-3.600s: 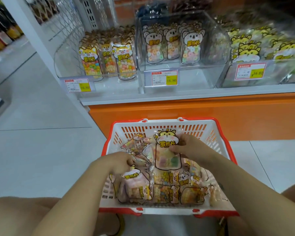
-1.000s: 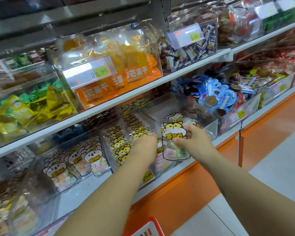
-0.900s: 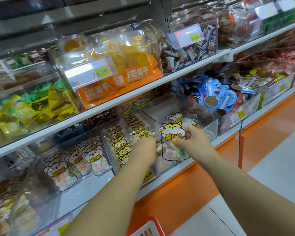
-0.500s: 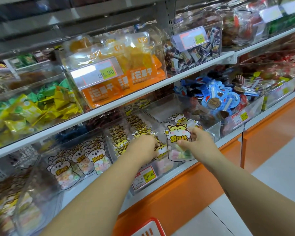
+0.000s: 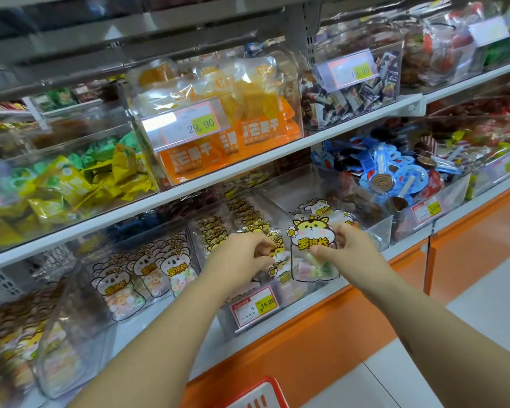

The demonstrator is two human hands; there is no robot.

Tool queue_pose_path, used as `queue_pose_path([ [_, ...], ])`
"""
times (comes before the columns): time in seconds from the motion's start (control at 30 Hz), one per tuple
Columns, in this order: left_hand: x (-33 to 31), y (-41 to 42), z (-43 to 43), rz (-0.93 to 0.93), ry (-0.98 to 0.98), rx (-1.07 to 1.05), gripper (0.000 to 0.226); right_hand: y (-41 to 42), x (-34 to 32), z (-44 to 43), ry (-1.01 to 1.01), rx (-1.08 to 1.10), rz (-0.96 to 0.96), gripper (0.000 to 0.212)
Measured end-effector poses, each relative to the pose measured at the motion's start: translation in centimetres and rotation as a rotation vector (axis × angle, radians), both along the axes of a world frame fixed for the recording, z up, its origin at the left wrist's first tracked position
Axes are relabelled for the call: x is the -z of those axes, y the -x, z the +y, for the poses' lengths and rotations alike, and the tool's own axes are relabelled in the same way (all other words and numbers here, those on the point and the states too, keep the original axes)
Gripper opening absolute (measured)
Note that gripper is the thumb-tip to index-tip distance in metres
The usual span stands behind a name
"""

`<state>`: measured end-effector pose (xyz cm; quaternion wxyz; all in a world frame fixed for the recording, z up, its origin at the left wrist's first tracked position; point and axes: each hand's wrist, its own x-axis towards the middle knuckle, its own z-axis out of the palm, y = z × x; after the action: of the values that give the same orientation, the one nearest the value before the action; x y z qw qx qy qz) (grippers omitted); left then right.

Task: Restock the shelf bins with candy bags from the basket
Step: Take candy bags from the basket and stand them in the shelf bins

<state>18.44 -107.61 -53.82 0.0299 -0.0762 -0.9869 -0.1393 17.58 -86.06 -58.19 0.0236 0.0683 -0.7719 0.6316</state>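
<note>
The restocking placement is underway, with the right hand pinching in its grip the clear hamster-faced pouch of pastel candy upright at the front of the transparent plastic shelf bin, while the left hand is curling its grip onto the neighbouring row of matching pouches, so the pouch is likely needing seating, then release.

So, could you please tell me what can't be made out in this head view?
- Basket: only a red rim corner shows; the bottom edge cuts off its contents.
- Left hand: its own knuckles hide whether it pinches a bag.
- Candy bag in the right hand: fingers cover its right edge.
- Price label: small print too small.
- Far-left bins: blurred.
</note>
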Motion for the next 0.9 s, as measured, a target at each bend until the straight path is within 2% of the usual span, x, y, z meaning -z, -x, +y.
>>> queue_pose_path([
  [0.07,-0.6,-1.4,-2.0,0.023,0.103,-0.006,0.031,-0.2,-0.5,-0.3,0.050,-0.046,0.009,0.020],
  [0.2,-0.1,-3.4,-4.3,0.026,0.514,0.011,0.022,-0.8,-1.4,-2.4,0.146,-0.149,-0.024,0.022],
  [0.3,0.9,-3.5,-4.2,0.052,0.622,-0.013,0.017,-1.1,-1.6,-4.1,0.144,-0.211,-0.038,0.025],
  [0.47,1.2,-2.5,-4.7,0.009,0.623,-0.025,0.024,-1.2,-2.3,-5.5,-0.002,-0.214,0.023,0.018],
  [0.6,2.0,-1.6,-5.0,0.045,0.643,0.013,0.022,-0.8,-3.4,-5.8,-0.159,-0.172,0.132,0.017],
  [0.67,2.5,-1.2,-5.3,0.058,0.623,0.002,0.029,-0.6,-3.8,-5.8,-0.214,-0.155,0.172,0.019],
  [0.77,2.8,-0.6,-5.9,0.075,0.541,-0.033,0.038,-0.3,-3.9,-6.1,-0.247,-0.151,0.208,0.021],
  [0.9,2.7,-0.7,-5.7,0.102,0.488,-0.105,0.036,-0.8,-4.2,-6.6,-0.243,-0.206,0.224,0.025],
])
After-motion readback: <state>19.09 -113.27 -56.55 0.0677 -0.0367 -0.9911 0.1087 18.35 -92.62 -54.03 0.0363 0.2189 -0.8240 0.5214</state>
